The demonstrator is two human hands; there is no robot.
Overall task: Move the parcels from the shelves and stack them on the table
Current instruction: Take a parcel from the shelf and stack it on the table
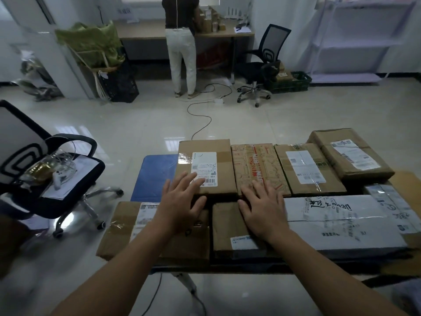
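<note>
Resting left hand (180, 201) on labelled carton (205, 160), right hand (262, 208) on WINONA box (257, 165), fingers spread flat, gripping nothing; likely nearing finish, judging by crowded table (152, 176), bare-looking shelves (355, 42).

Dim, bluish indoor light, low contrast overall. Glare patches on floor tiles (136, 124) beyond labelled parcel (206, 166); tape on parcel shines. Chair (20, 144) left of parcel motion-smeared. Room far beyond parcel soft, washed out. Straight lines bow farther from parcel.
</note>
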